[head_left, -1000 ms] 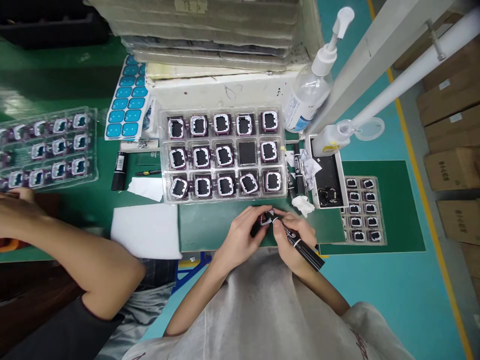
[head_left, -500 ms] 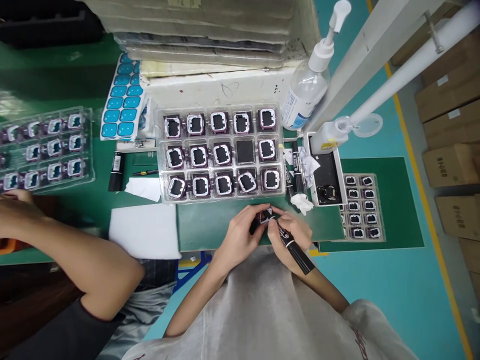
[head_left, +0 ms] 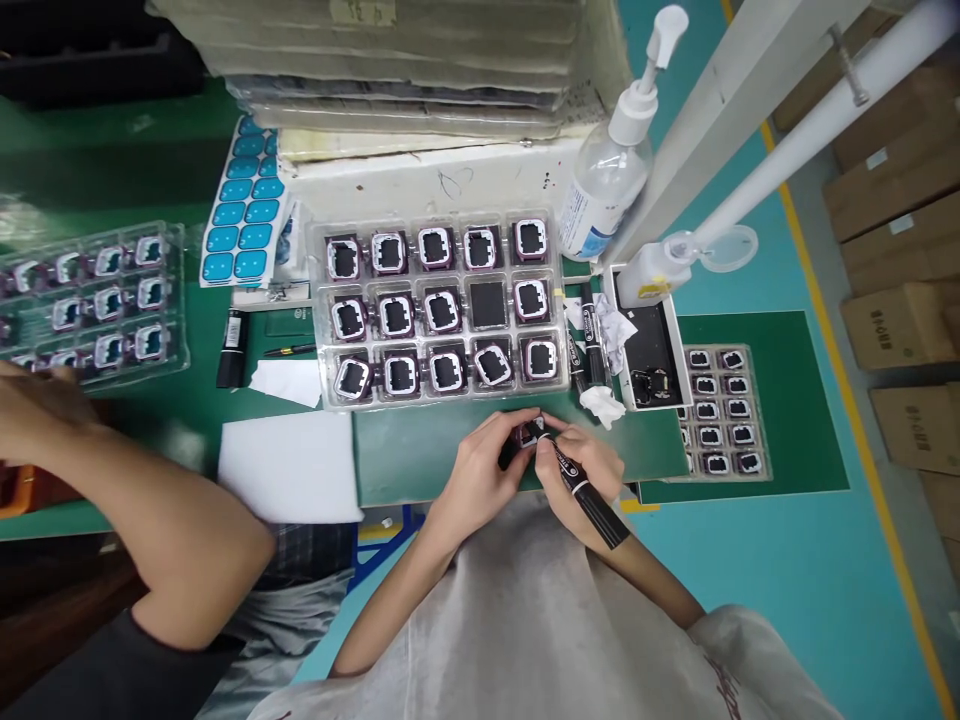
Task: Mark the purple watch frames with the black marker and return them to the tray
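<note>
My left hand (head_left: 484, 465) is closed around a small dark-purple housing (head_left: 527, 432) with a pale rim, close to the table's front edge. Fingers hide much of that part. A black marker pen (head_left: 589, 495) is gripped in my right hand (head_left: 581, 465), its tip end against the housing and its barrel slanting down to the right. Just beyond my hands lies a clear plastic tray (head_left: 442, 395) of similar housings with white rims. One pocket (head_left: 489, 303) in its middle row holds no housing.
A co-worker's arm (head_left: 150, 490) reaches in at left, near another tray (head_left: 169, 330). White foam sheet (head_left: 289, 465) lies left of my hands. Spare markers (head_left: 592, 335), crumpled tissue (head_left: 602, 406), a white box (head_left: 651, 350) and a pump bottle (head_left: 611, 190) stand at right.
The co-worker's hand and forearm have shifted slightly up and left. My hands, the marker and the housing look almost the same; the view has moved a little.
</note>
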A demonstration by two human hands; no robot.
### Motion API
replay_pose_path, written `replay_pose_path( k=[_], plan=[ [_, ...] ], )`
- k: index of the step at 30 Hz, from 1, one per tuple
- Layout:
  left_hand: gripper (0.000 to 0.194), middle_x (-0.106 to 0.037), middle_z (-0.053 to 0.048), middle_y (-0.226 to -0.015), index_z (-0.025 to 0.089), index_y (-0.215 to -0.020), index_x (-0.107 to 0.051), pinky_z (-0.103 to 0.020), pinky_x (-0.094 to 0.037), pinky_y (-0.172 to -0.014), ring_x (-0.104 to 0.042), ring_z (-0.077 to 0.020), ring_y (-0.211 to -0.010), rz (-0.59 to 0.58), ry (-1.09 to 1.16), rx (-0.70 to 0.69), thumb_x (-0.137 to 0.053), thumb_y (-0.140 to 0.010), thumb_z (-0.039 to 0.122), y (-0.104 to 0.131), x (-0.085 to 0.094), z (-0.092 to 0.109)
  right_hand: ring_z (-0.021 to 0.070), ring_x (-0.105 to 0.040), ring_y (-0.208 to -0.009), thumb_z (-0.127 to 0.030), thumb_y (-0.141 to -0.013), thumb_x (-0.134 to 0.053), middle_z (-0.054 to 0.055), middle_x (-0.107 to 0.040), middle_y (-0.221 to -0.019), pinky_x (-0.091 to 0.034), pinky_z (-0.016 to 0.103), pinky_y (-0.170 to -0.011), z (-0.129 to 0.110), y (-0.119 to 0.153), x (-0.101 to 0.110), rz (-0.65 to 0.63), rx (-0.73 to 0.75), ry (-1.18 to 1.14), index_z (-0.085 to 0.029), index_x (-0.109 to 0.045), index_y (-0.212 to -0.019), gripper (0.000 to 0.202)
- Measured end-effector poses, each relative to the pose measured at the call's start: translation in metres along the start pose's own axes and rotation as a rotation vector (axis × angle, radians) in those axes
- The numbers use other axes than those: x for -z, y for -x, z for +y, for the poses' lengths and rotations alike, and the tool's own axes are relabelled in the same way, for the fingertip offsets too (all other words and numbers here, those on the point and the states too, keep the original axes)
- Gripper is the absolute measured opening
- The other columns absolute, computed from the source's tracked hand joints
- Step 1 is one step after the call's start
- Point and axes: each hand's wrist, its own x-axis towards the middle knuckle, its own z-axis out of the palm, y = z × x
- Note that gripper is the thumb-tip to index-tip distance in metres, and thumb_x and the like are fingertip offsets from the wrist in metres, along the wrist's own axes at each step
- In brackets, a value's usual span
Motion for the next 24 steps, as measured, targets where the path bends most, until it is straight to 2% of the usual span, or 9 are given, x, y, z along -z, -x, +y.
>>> replay_pose_path(
  k=[4, 8, 12, 15, 19, 24],
  plan=[
    [0.047, -0.083, -0.008, -0.135, 0.029, -0.146, -0.069, -0.043, -0.068, -0.105, -0.081, -0.0271, -0.121, -0.01, 0.013, 0.013, -0.068, -0.104, 0.009, -0.001, 0.0, 0.001, 0.0236, -0.085, -0.083, -0.005, -0.099, -0.073, -0.004, -0.073, -0.078, -0.077, 0.041, -0.086, 0.002, 0.001, -0.002, 0.044, -0.027, -0.005, -0.027, -0.064, -0.093, 0.024],
    [0.05, -0.083, -0.007, -0.137, 0.03, -0.145, -0.071, -0.047, -0.067, -0.109, -0.082, -0.0288, -0.121, -0.009, 0.05, 0.073, -0.071, -0.099, 0.009, -0.002, 0.002, 0.001, 0.0258, -0.087, -0.091, -0.008, -0.099, -0.073, -0.003, -0.075, -0.078, -0.077, 0.041, -0.087, 0.002, 0.001, 0.0, -0.009, -0.05, -0.04, -0.027, -0.064, -0.094, 0.022],
    [0.051, -0.084, -0.008, -0.133, 0.028, -0.146, -0.071, -0.043, -0.066, -0.104, -0.083, -0.0283, -0.114, -0.046, 0.153, 0.143, -0.076, -0.098, 0.013, -0.004, 0.006, -0.003, 0.0266, -0.088, -0.094, -0.009, -0.1, -0.073, -0.002, -0.078, -0.083, -0.077, 0.042, -0.089, 0.001, 0.002, 0.004, -0.008, -0.1, -0.106, -0.028, -0.064, -0.097, 0.021],
    [0.049, -0.084, -0.009, -0.126, 0.027, -0.147, -0.071, -0.04, -0.066, -0.098, -0.082, -0.0273, -0.109, -0.072, 0.253, 0.187, -0.08, -0.1, 0.018, -0.006, 0.009, -0.004, 0.0232, -0.085, -0.085, -0.008, -0.101, -0.072, -0.003, -0.076, -0.082, -0.077, 0.047, -0.093, 0.001, 0.001, 0.004, -0.011, -0.101, -0.184, -0.028, -0.065, -0.102, 0.022],
    [0.048, -0.083, -0.009, -0.127, 0.026, -0.147, -0.071, -0.038, -0.064, -0.1, -0.08, -0.0268, -0.112, -0.091, 0.365, 0.225, -0.083, -0.101, 0.023, -0.007, 0.012, -0.005, 0.0168, -0.071, -0.067, -0.006, -0.102, -0.069, -0.007, -0.067, -0.075, -0.077, 0.052, -0.098, 0.003, -0.001, 0.003, -0.002, -0.039, -0.276, -0.027, -0.065, -0.107, 0.022],
    [0.047, -0.083, -0.008, -0.122, 0.026, -0.147, -0.071, -0.036, -0.063, -0.101, -0.079, -0.0246, -0.109, -0.087, 0.397, 0.228, -0.084, -0.102, 0.024, -0.007, 0.012, -0.004, 0.015, -0.063, -0.061, -0.007, -0.104, -0.068, -0.006, -0.065, -0.076, -0.077, 0.053, -0.098, 0.004, -0.001, 0.002, 0.026, -0.008, -0.299, -0.026, -0.065, -0.108, 0.02]
  ],
)
